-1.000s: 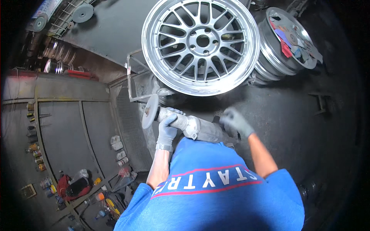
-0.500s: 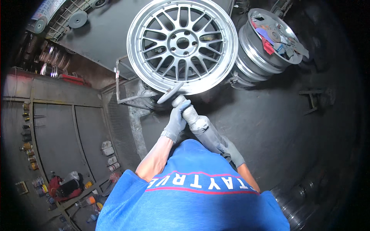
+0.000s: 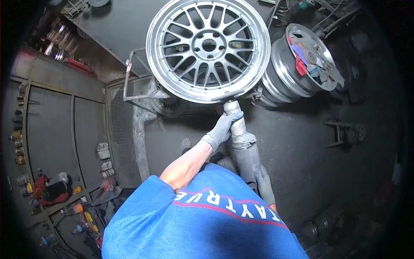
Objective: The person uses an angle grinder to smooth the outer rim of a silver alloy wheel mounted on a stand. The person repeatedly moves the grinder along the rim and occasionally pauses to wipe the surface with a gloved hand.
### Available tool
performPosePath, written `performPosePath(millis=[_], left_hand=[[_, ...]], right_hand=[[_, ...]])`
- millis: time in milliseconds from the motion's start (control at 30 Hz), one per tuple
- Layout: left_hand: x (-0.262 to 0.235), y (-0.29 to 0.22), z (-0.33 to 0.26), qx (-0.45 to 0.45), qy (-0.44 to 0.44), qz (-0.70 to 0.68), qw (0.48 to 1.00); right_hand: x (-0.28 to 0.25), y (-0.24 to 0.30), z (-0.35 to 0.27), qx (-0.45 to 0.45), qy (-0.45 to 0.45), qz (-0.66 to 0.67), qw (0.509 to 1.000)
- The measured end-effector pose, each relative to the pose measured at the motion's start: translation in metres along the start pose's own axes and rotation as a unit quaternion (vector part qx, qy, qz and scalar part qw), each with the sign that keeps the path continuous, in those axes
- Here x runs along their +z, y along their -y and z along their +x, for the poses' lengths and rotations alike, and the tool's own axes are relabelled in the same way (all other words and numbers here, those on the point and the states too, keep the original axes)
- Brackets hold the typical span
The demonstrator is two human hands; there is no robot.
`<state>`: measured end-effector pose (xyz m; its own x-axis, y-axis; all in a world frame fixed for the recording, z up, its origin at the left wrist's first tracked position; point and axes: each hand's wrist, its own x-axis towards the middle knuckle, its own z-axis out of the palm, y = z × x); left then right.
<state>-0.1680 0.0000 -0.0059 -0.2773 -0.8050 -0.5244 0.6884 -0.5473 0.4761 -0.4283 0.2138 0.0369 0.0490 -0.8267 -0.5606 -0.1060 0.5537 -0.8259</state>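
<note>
A silver multi-spoke alloy wheel [image 3: 208, 36] faces me at the top of the head view, its polished lip bright. Below it I hold a long grey angle grinder [image 3: 246, 157] with both hands, its front part wrapped in whitish tape. The grinder's flat disc [image 3: 227, 95] is at the lower lip of the wheel, seen nearly edge-on; whether it touches the metal I cannot tell. My left hand [image 3: 224, 128], in a grey glove, is closed around the taped neck behind the disc. Further back, my gloved right hand [image 3: 264, 185] grips the rear body, its fingers partly hidden.
To the right stand stacked wheels [image 3: 297, 71], the top one holding rags and a worn disc. A metal frame [image 3: 128, 77] juts out left of the wheel. Shelving with cans and bottles [image 3: 19, 146] lines the left wall; a small metal stand [image 3: 340, 131] is on the right floor.
Both hands and the grinder have moved right along the wheel's lower lip. The grinder now points more straight ahead, and its disc lies flatter. The view has shifted somewhat.
</note>
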Motion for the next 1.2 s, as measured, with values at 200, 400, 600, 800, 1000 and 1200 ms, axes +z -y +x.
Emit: performPosePath(millis=[200, 400, 600, 800, 1000, 1200], left_hand=[[-0.048, -0.028, -0.028, 0.036, -0.037, 0.0, 0.999], [-0.084, -0.086, -0.045, 0.086, -0.078, 0.015, 0.993], [-0.106, -0.097, -0.035, 0.116, -0.089, 0.003, 0.989], [-0.073, -0.035, -0.022, 0.104, -0.1, -0.022, 0.989], [-0.02, 0.016, 0.006, 0.018, -0.007, -0.037, 0.999], [-0.019, 0.025, 0.019, -0.02, 0.008, -0.052, 0.998]], right_hand=[[0.05, -0.016, 0.005, 0.033, 0.027, 0.018, 0.999], [0.116, 0.014, 0.031, -0.024, 0.07, -0.021, 0.997], [0.119, 0.006, 0.067, -0.018, 0.081, -0.012, 0.997], [0.053, 0.004, 0.059, 0.009, 0.078, -0.044, 0.996], [-0.016, -0.044, 0.047, 0.016, 0.026, 0.045, 0.999], [-0.028, -0.039, 0.048, -0.009, 0.019, -0.03, 0.999]])
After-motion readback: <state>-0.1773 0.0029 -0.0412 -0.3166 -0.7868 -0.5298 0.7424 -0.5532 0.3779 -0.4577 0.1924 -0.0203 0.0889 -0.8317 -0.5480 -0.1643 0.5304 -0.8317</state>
